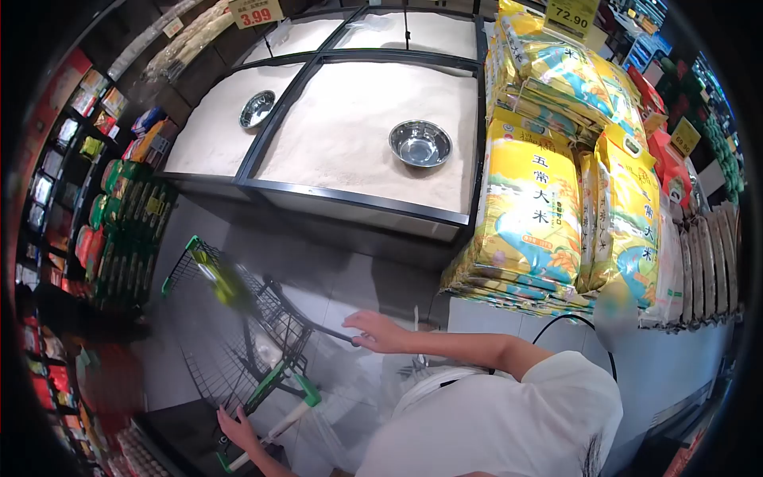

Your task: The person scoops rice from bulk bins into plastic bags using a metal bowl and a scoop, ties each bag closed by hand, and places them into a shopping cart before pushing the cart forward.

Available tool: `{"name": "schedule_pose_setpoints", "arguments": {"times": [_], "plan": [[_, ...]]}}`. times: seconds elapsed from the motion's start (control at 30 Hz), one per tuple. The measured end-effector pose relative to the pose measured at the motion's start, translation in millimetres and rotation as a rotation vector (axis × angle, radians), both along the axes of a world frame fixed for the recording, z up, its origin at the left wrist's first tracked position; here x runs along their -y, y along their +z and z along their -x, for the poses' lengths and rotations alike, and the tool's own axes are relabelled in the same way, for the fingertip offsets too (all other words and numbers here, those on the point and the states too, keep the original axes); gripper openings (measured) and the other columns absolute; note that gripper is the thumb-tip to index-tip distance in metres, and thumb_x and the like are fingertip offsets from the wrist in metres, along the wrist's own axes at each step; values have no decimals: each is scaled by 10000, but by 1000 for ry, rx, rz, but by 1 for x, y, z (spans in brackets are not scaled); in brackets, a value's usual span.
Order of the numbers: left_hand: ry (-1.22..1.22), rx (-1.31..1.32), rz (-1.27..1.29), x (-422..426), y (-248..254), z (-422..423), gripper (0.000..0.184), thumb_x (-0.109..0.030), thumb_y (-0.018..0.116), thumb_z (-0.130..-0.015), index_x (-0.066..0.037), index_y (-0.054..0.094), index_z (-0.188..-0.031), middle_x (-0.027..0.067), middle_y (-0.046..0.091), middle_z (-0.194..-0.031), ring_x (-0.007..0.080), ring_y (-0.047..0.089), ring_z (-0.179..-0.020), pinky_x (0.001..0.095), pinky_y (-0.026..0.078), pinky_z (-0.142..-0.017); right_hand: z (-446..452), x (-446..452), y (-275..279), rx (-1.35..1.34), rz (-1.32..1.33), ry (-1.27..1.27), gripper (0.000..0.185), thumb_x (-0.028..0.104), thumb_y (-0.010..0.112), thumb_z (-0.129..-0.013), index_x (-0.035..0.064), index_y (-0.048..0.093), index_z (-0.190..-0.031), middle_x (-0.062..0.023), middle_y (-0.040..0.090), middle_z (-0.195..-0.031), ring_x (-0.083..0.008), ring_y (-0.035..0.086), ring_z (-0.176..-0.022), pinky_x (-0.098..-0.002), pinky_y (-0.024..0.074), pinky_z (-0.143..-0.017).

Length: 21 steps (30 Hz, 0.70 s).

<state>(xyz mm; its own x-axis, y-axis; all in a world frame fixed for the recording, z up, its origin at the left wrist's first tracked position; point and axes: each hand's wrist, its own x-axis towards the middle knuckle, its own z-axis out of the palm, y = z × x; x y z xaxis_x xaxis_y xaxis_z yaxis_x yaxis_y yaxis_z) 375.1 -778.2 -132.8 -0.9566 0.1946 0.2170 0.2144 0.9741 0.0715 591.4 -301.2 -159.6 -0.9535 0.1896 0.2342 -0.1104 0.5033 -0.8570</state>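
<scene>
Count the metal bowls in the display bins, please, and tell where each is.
2. One metal bowl rests in the front right bin, toward its right side; the second bowl rests in the front left bin. Others may be hidden.

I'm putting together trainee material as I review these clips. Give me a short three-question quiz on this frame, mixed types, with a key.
1. Count: How many metal bowls sit in the two front display bins?
2. True or false: The price sign above the stacked yellow bags reads 3.99.
3. Fill in the blank: Of the person's two hands, the ____ one is nearer the yellow bags.

Key:
1. Two, one in each front bin.
2. False; it reads 72.90.
3. Right: the right hand is closer to the bags than the left hand, which is at the lower end of the shopping cart.
</scene>
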Motion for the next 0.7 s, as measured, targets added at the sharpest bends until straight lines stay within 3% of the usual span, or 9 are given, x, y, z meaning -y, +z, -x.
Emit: {"name": "schedule_pose_setpoints", "arguments": {"times": [0.07, 0.13, 0.17, 0.2, 0.3, 0.4, 0.53, 0.6, 0.7], "plan": [[64, -102, -19, 18, -12, -13, 618, -393, 575, -938, -10, 426, -1400, 231, 460, -1400, 380, 441, -1282, 442, 353, -1058, -7, 37, 15, -83, 11, 110, 416, 174, 642, -867, 55, 533, -1250, -132, 524, -1262, -320, 486, -1191, -421, 395, -1015], [135, 17, -158, 35, -25, -29, 665, -429, 534, -959, -2, 366, -1440, 235, 426, -1432, 389, 414, -1305, 449, 340, -1067, -9, 79, 21, -164, -6, 199, 420, 185, 640, -873, 58, 521, -1256, -129, 514, -1267, -320, 483, -1194, -432, 393, -1017], [167, 42, -147, 43, -38, -37, 635, -444, 501, -967, -6, 411, -1417, 241, 494, -1370, 404, 480, -1239, 454, 380, -1029, -8, 100, 22, -191, -5, 245, 423, 194, 639, -876, 61, 516, -1259, -126, 510, -1270, -319, 482, -1194, -439, 391, -1018], [220, 135, -33, 44, -37, -44, 573, -455, 450, -978, -7, 528, -1326, 236, 623, -1190, 410, 575, -1114, 464, 444, -940, -7, 122, 22, -215, -1, 294, 427, 203, 639, -879, 64, 510, -1262, -124, 505, -1273, -319, 482, -1194, -446, 389, -1019], [83, 263, 9, 54, -31, -40, 538, -472, 412, -979, -35, 633, -1201, 210, 684, -1024, 408, 637, -961, 479, 482, -828, 9, 181, 6, -313, -88, 284, 435, 247, 630, -891, 81, 494, -1269, -127, 481, -1294, -319, 478, -1202, -470, 373, -1028], [-44, 457, -29, 76, -14, -35, 503, -464, 408, -978, -67, 700, -1076, 190, 700, -931, 399, 650, -888, 473, 485, -771, 25, 223, 14, -286, -294, 92, 306, 320, 603, -910, 98, 586, -1119, -102, 572, -1122, -274, 528, -1117, -484, 386, -1013], [-33, 481, -54, 101, -4, -20, 587, -522, 398, -953, -64, 748, -839, 188, 684, -763, 411, 646, -785, 493, 470, -729, 56, 251, 4, -172, -476, -83, 214, 301, 635, -879, 128, 572, -770, -33, 582, -802, -216, 563, -800, -453, 382, -1029], [-30, 482, -49, 105, -8, -15, 606, -543, 401, -942, -55, 744, -835, 196, 680, -770, 414, 645, -786, 501, 468, -734, 75, 251, 3, -256, -460, -205, 300, 283, 636, -869, 135, 557, -621, -22, 544, -615, -211, 551, -640, -441, 417, -999], [-12, 489, -42, 102, -1, -2, 605, -551, 416, -934, -40, 733, -857, 209, 675, -784, 424, 640, -793, 508, 467, -733, 89, 255, 5, -229, -496, -224, 311, 269, 633, -854, 138, 556, -583, -26, 545, -577, -209, 567, -628, -414, 447, -952]]}}
